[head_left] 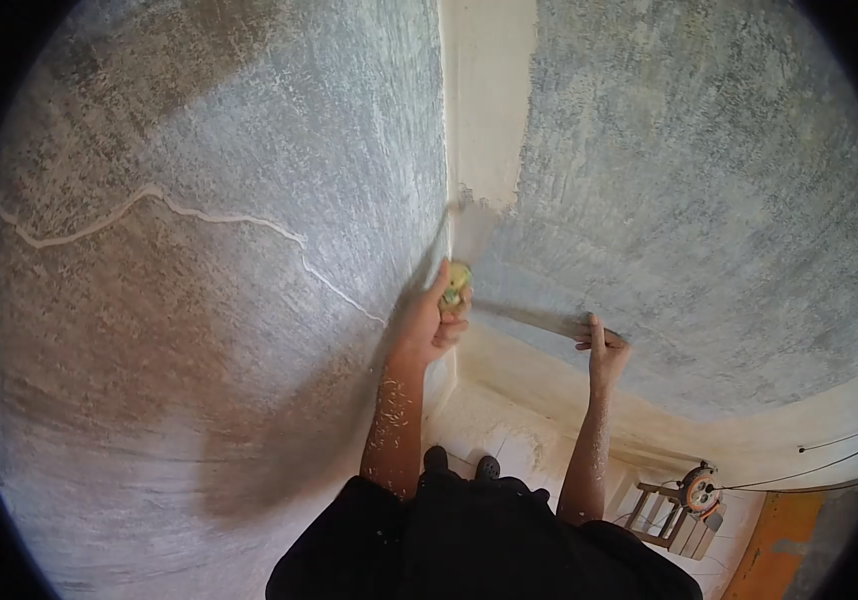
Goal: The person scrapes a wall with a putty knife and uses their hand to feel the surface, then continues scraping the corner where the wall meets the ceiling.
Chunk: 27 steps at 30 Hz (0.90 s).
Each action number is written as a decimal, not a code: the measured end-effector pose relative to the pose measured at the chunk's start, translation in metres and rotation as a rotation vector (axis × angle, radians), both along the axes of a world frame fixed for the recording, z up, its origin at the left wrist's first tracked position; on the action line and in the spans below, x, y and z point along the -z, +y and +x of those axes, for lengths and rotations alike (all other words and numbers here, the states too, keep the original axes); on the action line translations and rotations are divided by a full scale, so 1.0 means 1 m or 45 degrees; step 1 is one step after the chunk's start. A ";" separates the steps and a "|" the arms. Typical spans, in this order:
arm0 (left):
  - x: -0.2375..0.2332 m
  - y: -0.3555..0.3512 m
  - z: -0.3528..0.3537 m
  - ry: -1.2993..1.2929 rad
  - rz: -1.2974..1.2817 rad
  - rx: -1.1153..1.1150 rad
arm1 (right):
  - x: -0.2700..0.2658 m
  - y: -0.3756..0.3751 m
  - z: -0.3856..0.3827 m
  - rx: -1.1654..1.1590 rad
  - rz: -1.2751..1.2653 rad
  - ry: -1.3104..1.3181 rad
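Near the corner where two grey mottled walls meet, my left hand [433, 325] is closed around a small yellow-green object [457, 284], held against or close to the corner. Over the right wall [689, 200], my right hand [605, 350] has its index finger raised and the other fingers bent beside a dark narrow shape at the wall; what it holds, if anything, is not clear. A pale strip [489, 100] runs down the corner above my left hand. White flecks cover both forearms.
A filled pale crack [229, 215] crosses the left wall. Low at the right, a wooden stool [657, 515] stands by a round orange-and-grey device [699, 490] with cables near it. An orange surface [764, 540] lies beyond. My shoes [487, 467] are on the light floor.
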<state>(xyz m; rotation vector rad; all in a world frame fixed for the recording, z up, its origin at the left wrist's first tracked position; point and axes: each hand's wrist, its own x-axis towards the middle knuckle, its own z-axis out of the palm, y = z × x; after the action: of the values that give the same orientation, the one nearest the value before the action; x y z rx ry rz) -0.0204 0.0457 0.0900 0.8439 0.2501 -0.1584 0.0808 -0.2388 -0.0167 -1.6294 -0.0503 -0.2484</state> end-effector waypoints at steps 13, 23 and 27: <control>0.023 -0.006 0.011 0.085 0.053 -0.064 | -0.006 0.002 0.003 0.045 -0.042 0.021; 0.003 -0.013 0.008 0.017 -0.028 0.037 | -0.002 0.004 -0.005 0.057 0.039 0.034; 0.021 -0.017 0.002 0.067 0.007 0.068 | 0.014 -0.002 -0.003 0.017 0.039 0.026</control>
<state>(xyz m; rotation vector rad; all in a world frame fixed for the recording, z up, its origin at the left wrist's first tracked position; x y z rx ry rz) -0.0180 0.0282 0.0687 0.8533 0.2776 -0.2299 0.0782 -0.2408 -0.0308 -1.6018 -0.0200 -0.2414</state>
